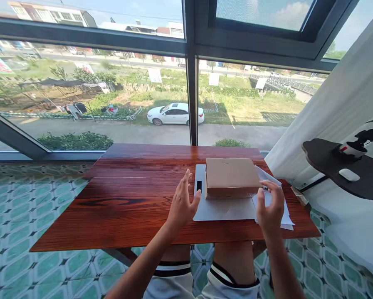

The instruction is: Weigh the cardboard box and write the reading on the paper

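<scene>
A closed brown cardboard box [230, 177] rests on white sheets of paper [223, 209] on the right part of a reddish wooden table [127, 203]. My left hand [183, 203] hovers just left of the box, fingers spread and holding nothing. My right hand [270, 207] is at the box's right front corner, fingers curled over the edge of the papers; whether it pinches a sheet I cannot tell. A small dark slot or label [199, 185] shows on the grey sheet beside the box.
A large window [186, 83] stands behind the table, with a street and a white car outside. A dark shelf [345, 170] at the right carries a white mouse [349, 175] and a small plant. A white curtain [339, 108] hangs beside it. Green patterned tiles [33, 216] cover the floor.
</scene>
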`<state>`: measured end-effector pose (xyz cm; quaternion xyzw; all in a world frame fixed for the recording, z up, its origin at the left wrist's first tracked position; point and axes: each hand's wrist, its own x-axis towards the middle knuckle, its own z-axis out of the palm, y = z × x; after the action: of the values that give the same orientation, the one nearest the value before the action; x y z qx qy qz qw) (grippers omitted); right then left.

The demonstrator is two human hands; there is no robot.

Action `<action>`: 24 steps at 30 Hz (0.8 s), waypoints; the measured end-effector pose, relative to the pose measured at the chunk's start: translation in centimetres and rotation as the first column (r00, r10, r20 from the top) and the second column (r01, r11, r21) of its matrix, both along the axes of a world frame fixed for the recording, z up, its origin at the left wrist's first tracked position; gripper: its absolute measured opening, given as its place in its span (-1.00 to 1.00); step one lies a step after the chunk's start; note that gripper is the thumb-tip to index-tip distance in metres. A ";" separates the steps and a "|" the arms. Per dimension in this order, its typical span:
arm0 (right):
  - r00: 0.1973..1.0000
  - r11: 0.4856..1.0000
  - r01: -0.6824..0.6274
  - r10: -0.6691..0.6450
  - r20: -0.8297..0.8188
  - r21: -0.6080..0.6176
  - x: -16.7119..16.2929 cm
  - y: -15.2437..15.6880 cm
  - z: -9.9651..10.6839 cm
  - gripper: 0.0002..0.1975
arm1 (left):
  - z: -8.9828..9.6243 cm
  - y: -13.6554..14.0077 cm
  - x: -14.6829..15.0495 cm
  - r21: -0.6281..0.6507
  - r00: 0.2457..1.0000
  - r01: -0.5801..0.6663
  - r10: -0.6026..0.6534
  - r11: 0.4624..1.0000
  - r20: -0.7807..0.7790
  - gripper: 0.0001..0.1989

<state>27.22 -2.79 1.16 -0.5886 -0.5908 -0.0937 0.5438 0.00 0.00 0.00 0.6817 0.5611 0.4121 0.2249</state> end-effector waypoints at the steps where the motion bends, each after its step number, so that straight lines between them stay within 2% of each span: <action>1: 0.998 0.998 0.061 -0.061 0.006 0.028 0.7 0.4 -0.4 -0.74 | 0.0 0.2 0.0 -0.052 1.000 0.007 -0.006 0.999 0.025 -0.27; 3: 0.987 0.987 0.158 -0.158 0.009 0.031 2.0 1.2 -1.3 -0.59 | 0.3 0.4 0.3 -0.151 0.998 0.028 -0.019 0.988 0.062 -0.24; 5: 0.984 0.984 0.177 -0.177 -0.020 -0.024 2.7 1.7 -2.4 -0.45 | 0.4 0.6 0.8 -0.240 0.996 0.050 -0.030 0.969 0.087 -0.18; 8: 0.975 0.971 0.067 -0.112 -0.190 -0.230 2.8 2.2 -3.7 -0.27 | 0.0 1.0 1.6 -0.306 0.996 0.056 -0.031 0.950 0.087 -0.13; 10: 0.947 0.925 -0.054 -0.072 -0.314 -0.375 2.3 2.4 -4.1 -0.15 | -0.5 1.3 2.1 -0.335 0.997 0.050 -0.026 0.941 0.077 -0.14; 12: 0.923 0.882 -0.133 -0.055 -0.380 -0.451 1.7 2.6 -4.2 -0.06 | -1.0 1.5 2.6 -0.361 0.998 0.046 -0.023 0.931 0.066 -0.16; 17: 0.900 0.855 -0.131 -0.108 -0.421 -0.501 1.5 3.1 -3.3 -0.02 | -1.1 1.9 3.6 -0.410 0.998 0.045 -0.059 0.911 -0.020 -0.22; 21: 0.906 0.829 -0.173 -0.078 -0.416 -0.532 2.1 3.2 -2.7 -0.14 | -0.6 2.1 4.2 -0.419 0.990 0.060 -0.107 0.906 -0.089 -0.30; 24: 0.924 0.816 -0.138 -0.098 -0.369 -0.562 2.1 3.2 -2.6 -0.16 | -0.2 2.0 4.6 -0.411 0.989 0.061 -0.112 0.910 -0.101 -0.31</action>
<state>29.33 0.40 -1.44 -0.7260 -0.4799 0.2121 0.4445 4.57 1.97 -0.21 0.6681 0.6166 0.2336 0.3449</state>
